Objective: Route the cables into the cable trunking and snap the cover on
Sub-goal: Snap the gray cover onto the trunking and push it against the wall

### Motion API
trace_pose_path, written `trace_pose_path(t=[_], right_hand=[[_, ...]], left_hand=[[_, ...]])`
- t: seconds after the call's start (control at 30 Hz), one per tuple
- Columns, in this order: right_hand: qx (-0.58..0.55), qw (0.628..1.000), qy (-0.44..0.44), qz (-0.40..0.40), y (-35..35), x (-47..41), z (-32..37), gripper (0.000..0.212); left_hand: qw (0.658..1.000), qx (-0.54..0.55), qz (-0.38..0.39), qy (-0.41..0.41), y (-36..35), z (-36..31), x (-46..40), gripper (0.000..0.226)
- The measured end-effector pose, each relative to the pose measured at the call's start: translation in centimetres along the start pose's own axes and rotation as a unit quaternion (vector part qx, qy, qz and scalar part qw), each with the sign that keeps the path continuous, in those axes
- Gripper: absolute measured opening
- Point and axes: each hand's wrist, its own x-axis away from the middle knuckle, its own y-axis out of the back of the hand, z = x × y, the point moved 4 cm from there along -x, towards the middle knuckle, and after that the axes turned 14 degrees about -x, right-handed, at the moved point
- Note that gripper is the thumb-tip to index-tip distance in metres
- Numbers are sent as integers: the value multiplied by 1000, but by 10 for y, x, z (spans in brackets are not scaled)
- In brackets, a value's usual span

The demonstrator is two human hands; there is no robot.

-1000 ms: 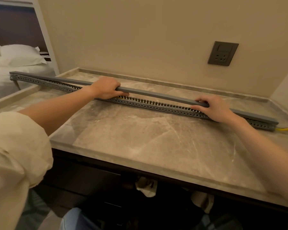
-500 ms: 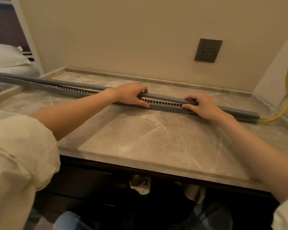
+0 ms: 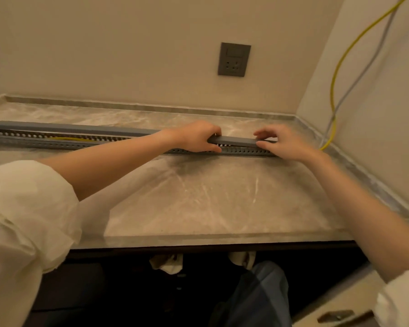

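A long grey slotted cable trunking (image 3: pixel 246 151) lies across the marble counter (image 3: pixel 210 197). Its grey cover (image 3: pixel 236 140) sits on top near the right end and lifts off to the rear on the left, where a yellow cable (image 3: pixel 69 138) shows inside the channel. My left hand (image 3: pixel 196 136) grips the cover and trunking, thumb in front and fingers over the top. My right hand (image 3: pixel 283 142), blurred, is at the trunking's right end with thumb and fingers around the cover. The yellow cable (image 3: pixel 333 90) and a grey cable (image 3: pixel 361 74) rise along the right wall.
A grey wall socket (image 3: pixel 234 59) sits on the back wall above the counter. The right wall meets the counter at a raised marble edge (image 3: pixel 364 171). Below the counter's front edge are dark space and my knees.
Both hands have slid right along the trunking toward its right end, and my view has turned right. The bed and pillow have left the frame.
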Motion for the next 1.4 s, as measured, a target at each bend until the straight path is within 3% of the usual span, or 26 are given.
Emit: trace_pose_path(t=[0.17,0.43,0.73,0.93,1.4], right_hand=[[21,996,-58,-65,48,27,-54,35],[9,996,-88,5,71,24,-85,35],[-53,990,-128,40,85,11,-99,37],[-20,987,-132,89,87,-3,-93,38],[-14,991,-115,59,85,-1,-97,40]], left_hand=[[1000,9,0,-14,-3,-21,-22,37],[999,-4,-13,-32,-4,-69,-67,35],[992,-12,-107,-59,-16,-106,-92,29],[987,-8,-143,-67,-20,-105,-89,32],[982,-56,-179,-25,-28,-111,-87,38]])
